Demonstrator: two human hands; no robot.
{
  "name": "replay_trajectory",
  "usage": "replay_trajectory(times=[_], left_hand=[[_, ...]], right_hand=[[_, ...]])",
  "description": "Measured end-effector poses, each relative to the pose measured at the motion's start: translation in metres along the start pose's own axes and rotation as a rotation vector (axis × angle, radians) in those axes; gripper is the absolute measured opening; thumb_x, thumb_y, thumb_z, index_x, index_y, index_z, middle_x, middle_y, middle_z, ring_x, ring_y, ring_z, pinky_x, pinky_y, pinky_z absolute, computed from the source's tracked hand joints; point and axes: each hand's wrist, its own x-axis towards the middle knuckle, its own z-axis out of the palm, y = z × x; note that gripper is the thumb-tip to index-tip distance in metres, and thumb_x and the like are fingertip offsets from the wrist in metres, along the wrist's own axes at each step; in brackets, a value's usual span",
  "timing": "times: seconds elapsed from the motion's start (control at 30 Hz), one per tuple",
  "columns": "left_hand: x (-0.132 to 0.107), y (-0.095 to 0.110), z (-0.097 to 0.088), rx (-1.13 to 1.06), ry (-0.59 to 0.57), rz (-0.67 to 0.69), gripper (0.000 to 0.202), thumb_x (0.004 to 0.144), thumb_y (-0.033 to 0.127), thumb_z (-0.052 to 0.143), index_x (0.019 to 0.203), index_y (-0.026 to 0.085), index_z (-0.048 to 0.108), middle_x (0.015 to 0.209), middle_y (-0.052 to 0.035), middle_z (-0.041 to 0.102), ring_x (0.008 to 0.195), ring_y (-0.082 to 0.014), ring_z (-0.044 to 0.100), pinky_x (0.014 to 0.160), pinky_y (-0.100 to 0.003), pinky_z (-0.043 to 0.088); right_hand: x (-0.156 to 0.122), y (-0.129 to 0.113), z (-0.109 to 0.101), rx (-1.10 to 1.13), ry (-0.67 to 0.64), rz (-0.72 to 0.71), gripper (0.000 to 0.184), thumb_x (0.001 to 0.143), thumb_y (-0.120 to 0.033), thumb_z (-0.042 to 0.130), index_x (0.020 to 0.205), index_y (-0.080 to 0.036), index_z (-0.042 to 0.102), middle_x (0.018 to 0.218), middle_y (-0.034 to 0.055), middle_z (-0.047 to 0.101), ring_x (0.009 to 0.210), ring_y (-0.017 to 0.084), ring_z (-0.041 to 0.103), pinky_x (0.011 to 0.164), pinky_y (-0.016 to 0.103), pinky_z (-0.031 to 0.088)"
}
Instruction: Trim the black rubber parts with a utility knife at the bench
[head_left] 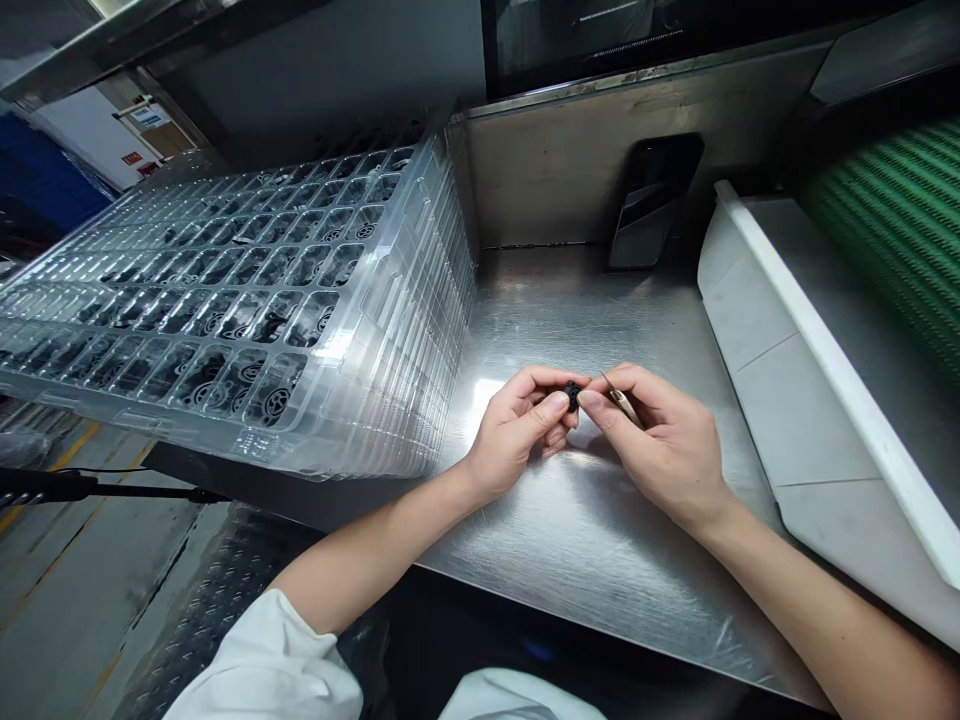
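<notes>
A small black round plastic part [572,395] sits pinched between the thumb and forefinger of the left hand [517,425], just above the brushed steel desk [585,540]. It looks light and stiff, and small enough to slip, so the rim seems the safest place to take hold. The right hand [664,440] meets it fingertip to fingertip, its fingers closed round thin metal tweezers [621,402] whose tip lies just beside the part. Both forearms come in low from the near edge, wrists resting near the desk. To the left stands a stack of clear plastic trays [247,310] with more black parts in their pockets; a dark phone [652,200] leans against the back wall, and a green ribbed belt [892,220] lies to the right.
</notes>
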Motion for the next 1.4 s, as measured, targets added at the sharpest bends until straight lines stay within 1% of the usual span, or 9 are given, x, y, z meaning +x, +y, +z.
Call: replay_trajectory(times=[0.17, 0.23, 0.33, 0.47, 0.57, 0.67, 0.7, 0.9, 1.4], left_hand=[[-0.001, 0.002, 0.000, -0.014, -0.023, -0.034, 0.033, 0.091, 0.039, 0.078, 0.113, 0.016, 0.068, 0.076, 0.0011, 0.061, 0.054, -0.0069, 0.047, 0.050, -0.021, 0.036], [-0.002, 0.005, 0.002, -0.054, -0.017, -0.070, 0.031, 0.092, 0.036, 0.076, 0.114, 0.016, 0.068, 0.077, 0.0005, 0.060, 0.055, -0.0066, 0.046, 0.050, -0.021, 0.035], [-0.003, 0.009, 0.002, -0.115, -0.014, -0.103, 0.028, 0.093, 0.033, 0.074, 0.115, 0.016, 0.069, 0.080, -0.0007, 0.059, 0.057, -0.0068, 0.045, 0.051, -0.021, 0.034], [-0.003, 0.010, 0.001, -0.150, -0.026, -0.149, 0.029, 0.093, 0.035, 0.073, 0.116, 0.018, 0.070, 0.081, -0.0009, 0.057, 0.058, -0.0073, 0.044, 0.052, -0.021, 0.033], [-0.003, 0.011, 0.000, -0.164, -0.031, -0.162, 0.028, 0.093, 0.035, 0.073, 0.116, 0.018, 0.070, 0.081, -0.0010, 0.057, 0.058, -0.0075, 0.043, 0.052, -0.021, 0.032], [-0.003, 0.011, 0.000, -0.175, -0.042, -0.165, 0.028, 0.094, 0.033, 0.072, 0.116, 0.017, 0.071, 0.081, -0.0013, 0.057, 0.059, -0.0076, 0.043, 0.052, -0.021, 0.032], [-0.004, 0.010, 0.000, -0.179, -0.048, -0.165, 0.027, 0.094, 0.033, 0.071, 0.116, 0.017, 0.071, 0.081, -0.0013, 0.056, 0.059, -0.0077, 0.043, 0.052, -0.021, 0.032], [-0.005, 0.011, 0.001, -0.212, -0.057, -0.166, 0.022, 0.097, 0.029, 0.067, 0.115, 0.016, 0.071, 0.082, -0.0017, 0.055, 0.060, -0.0075, 0.043, 0.053, -0.020, 0.033], [-0.003, 0.015, 0.001, -0.266, -0.036, -0.224, 0.022, 0.093, 0.027, 0.069, 0.112, 0.016, 0.070, 0.081, -0.0021, 0.055, 0.059, -0.0082, 0.042, 0.052, -0.020, 0.034]], right_hand=[[0.002, -0.005, -0.008, -0.112, 0.024, -0.123, 0.015, 0.106, -0.028, 0.060, 0.091, -0.022, 0.062, 0.081, 0.0000, 0.060, 0.063, 0.015, 0.049, 0.060, 0.031, 0.039], [0.005, -0.006, -0.012, -0.098, 0.096, -0.056, 0.020, 0.107, -0.034, 0.059, 0.091, -0.023, 0.061, 0.078, 0.0008, 0.056, 0.061, 0.016, 0.047, 0.058, 0.032, 0.037], [0.008, -0.004, -0.014, 0.114, 0.191, 0.093, 0.032, 0.107, -0.046, 0.059, 0.084, -0.024, 0.055, 0.069, -0.0002, 0.046, 0.057, 0.017, 0.040, 0.051, 0.032, 0.031], [0.007, -0.002, -0.008, 0.297, 0.120, 0.168, 0.049, 0.107, -0.049, 0.059, 0.069, -0.024, 0.041, 0.062, -0.0020, 0.036, 0.053, 0.015, 0.034, 0.048, 0.030, 0.027], [0.004, -0.002, -0.005, 0.234, 0.123, 0.182, 0.037, 0.104, -0.037, 0.063, 0.073, -0.023, 0.049, 0.064, -0.0020, 0.042, 0.056, 0.015, 0.037, 0.050, 0.029, 0.031], [0.003, -0.003, -0.004, 0.254, 0.143, 0.221, 0.007, 0.096, -0.027, 0.065, 0.092, -0.023, 0.062, 0.071, -0.0016, 0.051, 0.056, 0.014, 0.041, 0.048, 0.028, 0.031], [0.002, -0.003, -0.004, 0.265, 0.142, 0.232, 0.004, 0.094, -0.026, 0.065, 0.097, -0.023, 0.065, 0.073, -0.0015, 0.052, 0.056, 0.014, 0.042, 0.047, 0.027, 0.031], [0.001, -0.005, -0.004, 0.208, 0.101, 0.245, 0.010, 0.096, -0.029, 0.064, 0.097, -0.022, 0.070, 0.072, -0.0003, 0.057, 0.058, 0.015, 0.047, 0.047, 0.026, 0.035], [0.001, -0.002, -0.004, 0.212, 0.061, 0.224, 0.013, 0.100, -0.033, 0.062, 0.101, -0.022, 0.069, 0.075, 0.0016, 0.058, 0.064, 0.017, 0.053, 0.049, 0.026, 0.037]])
